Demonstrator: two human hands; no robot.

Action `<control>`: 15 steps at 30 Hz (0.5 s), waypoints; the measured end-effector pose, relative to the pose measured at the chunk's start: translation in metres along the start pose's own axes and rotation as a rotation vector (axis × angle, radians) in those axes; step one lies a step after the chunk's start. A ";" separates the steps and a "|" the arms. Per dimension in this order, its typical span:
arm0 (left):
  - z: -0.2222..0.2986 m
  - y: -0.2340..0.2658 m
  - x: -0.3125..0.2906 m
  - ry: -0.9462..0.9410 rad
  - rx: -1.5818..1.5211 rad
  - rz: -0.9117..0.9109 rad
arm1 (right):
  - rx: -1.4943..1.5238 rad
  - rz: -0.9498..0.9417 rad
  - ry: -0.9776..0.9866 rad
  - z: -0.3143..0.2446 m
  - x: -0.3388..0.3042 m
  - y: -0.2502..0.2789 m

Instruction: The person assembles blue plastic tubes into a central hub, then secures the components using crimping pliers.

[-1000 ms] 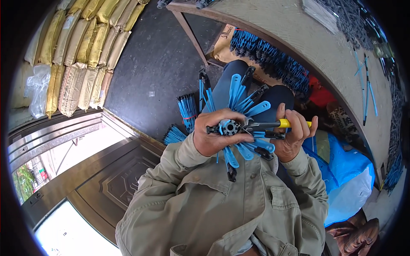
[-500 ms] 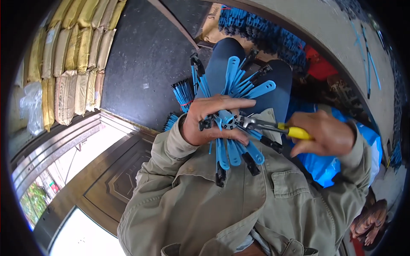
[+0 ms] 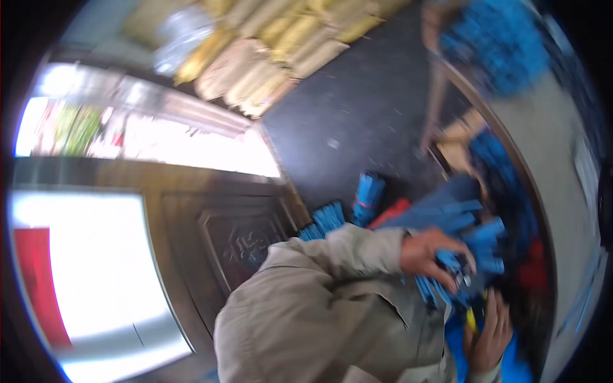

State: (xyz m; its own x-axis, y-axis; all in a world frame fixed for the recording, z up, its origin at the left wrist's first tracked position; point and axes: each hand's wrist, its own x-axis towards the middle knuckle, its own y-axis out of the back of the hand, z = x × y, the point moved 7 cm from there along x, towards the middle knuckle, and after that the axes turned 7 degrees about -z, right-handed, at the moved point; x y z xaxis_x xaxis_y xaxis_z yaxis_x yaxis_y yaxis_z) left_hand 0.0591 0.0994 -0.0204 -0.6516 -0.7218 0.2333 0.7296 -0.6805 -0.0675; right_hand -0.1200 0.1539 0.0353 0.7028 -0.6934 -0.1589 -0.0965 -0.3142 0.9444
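My left hand [image 3: 426, 255] is closed round the middle of a spoked assembly of blue strips [image 3: 488, 239], whose strips fan out on either side of it. Blur smears the hub and the strip ends. Below and to the right, my right hand [image 3: 490, 335] grips pliers by a yellow handle [image 3: 471, 319]. The jaws are lost in blur close to the hub, and I cannot tell whether they touch it. My fingers partly cover the handles.
Beside my left sleeve stand a tied bundle of blue strips [image 3: 368, 195] and other bundles [image 3: 327, 218]. Stacked yellowish sacks [image 3: 255, 76] line the far side. A panelled wooden door [image 3: 239, 236] is at left. A table edge [image 3: 511, 143] curves along the right, with a blue pile [image 3: 498, 48] beyond.
The view has swung left, bringing the door and doorway in more. Both hands now appear lower right, still holding the assembly and pliers. The right hand sits below the left instead of beside it.
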 end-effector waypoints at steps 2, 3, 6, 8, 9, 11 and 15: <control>0.002 -0.005 -0.001 -0.022 0.003 0.037 | 0.277 -0.105 0.055 0.017 -0.006 -0.003; 0.002 -0.008 -0.005 -0.026 -0.033 0.023 | 0.537 -0.228 0.105 0.025 -0.002 -0.008; -0.005 -0.017 -0.015 -0.040 -0.076 -0.022 | 1.340 -0.571 -0.068 0.049 -0.010 -0.066; -0.006 -0.022 -0.014 -0.049 -0.127 -0.105 | 1.447 -0.652 -0.115 0.041 -0.008 -0.071; -0.005 -0.020 -0.014 -0.051 -0.119 -0.095 | 1.502 -0.697 -0.143 0.030 -0.002 -0.068; -0.004 -0.012 -0.013 -0.093 -0.135 -0.022 | 1.086 -0.469 -0.008 0.018 0.019 -0.035; -0.006 0.001 -0.010 -0.060 -0.143 0.080 | 0.131 0.050 0.211 -0.007 0.040 0.025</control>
State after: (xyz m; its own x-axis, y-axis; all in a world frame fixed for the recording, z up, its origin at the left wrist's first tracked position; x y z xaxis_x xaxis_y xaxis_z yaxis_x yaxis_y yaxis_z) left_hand 0.0651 0.1046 -0.0289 -0.5759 -0.7687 0.2783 0.7391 -0.6350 -0.2246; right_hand -0.0896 0.1230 0.0546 0.8250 -0.5640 -0.0367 -0.2158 -0.3743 0.9019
